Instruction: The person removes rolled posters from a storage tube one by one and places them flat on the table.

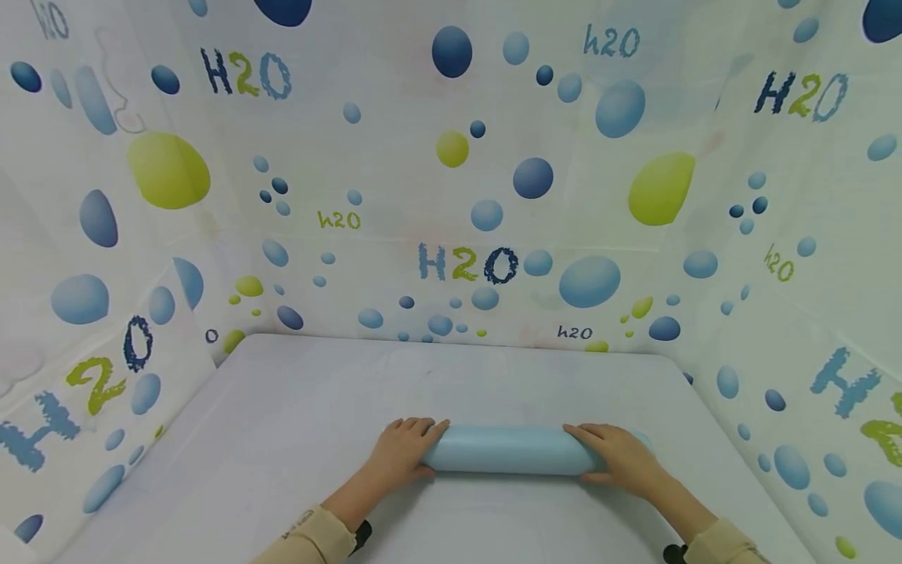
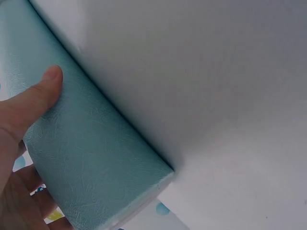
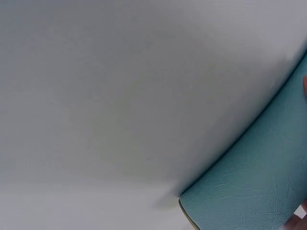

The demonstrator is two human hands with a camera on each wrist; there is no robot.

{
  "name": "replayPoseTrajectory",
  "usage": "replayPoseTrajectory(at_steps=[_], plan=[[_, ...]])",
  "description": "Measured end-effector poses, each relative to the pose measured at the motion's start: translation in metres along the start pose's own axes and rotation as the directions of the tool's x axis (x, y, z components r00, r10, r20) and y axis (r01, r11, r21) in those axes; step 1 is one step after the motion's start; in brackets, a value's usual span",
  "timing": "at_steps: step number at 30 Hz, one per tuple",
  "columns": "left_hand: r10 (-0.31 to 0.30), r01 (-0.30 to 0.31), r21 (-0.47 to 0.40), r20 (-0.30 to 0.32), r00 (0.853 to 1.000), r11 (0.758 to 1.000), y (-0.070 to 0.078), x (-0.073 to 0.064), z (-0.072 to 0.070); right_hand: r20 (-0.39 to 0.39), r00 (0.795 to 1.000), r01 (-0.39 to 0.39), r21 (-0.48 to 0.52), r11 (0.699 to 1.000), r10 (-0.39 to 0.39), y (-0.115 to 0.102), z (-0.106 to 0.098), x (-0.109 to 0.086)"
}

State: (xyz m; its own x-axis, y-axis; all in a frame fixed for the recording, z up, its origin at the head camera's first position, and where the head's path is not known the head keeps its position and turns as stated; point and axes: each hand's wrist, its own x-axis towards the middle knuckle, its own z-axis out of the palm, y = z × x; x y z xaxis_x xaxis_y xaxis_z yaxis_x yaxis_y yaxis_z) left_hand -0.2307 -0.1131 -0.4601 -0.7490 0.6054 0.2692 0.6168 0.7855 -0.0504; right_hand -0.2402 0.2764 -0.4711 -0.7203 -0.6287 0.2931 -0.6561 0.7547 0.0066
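A light blue roll (image 1: 509, 451) with a finely creased, leather-like surface lies crosswise on the white table. My left hand (image 1: 405, 453) grips it near its left end, thumb on the near side and fingers over the far side. Around the right part, my right hand (image 1: 623, 460) holds it the same way, with a bit of the roll showing past the hand. In the left wrist view the thumb presses on the roll (image 2: 103, 153), whose end edge is pale. The right wrist view shows the roll (image 3: 249, 179) with a thin yellowish edge at its end; most of that hand is out of frame.
The white tabletop (image 1: 338, 384) stretches out beyond and in front of the roll. White curtains (image 1: 395, 157) printed with blue and green drops and H2O lettering stand behind it and on both sides.
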Motion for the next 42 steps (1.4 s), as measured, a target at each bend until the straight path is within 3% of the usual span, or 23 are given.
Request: replayPoseTrajectory(at_steps=[7,24,42], plan=[[-0.012,0.012,0.007,0.014,1.000,1.000,0.008,0.000,-0.003,0.029,0.999,-0.031,0.025,0.999,0.030,0.000,-0.006,-0.004],[-0.017,0.016,0.024,0.006,1.000,1.000,0.009,0.000,-0.001,0.101,0.993,-0.069,0.026,0.997,0.066,-0.004,-0.012,-0.001],[-0.028,0.027,0.011,0.015,1.000,1.000,0.010,-0.001,0.002,0.108,0.992,-0.070,-0.015,0.997,0.071,-0.019,-0.010,0.014]])
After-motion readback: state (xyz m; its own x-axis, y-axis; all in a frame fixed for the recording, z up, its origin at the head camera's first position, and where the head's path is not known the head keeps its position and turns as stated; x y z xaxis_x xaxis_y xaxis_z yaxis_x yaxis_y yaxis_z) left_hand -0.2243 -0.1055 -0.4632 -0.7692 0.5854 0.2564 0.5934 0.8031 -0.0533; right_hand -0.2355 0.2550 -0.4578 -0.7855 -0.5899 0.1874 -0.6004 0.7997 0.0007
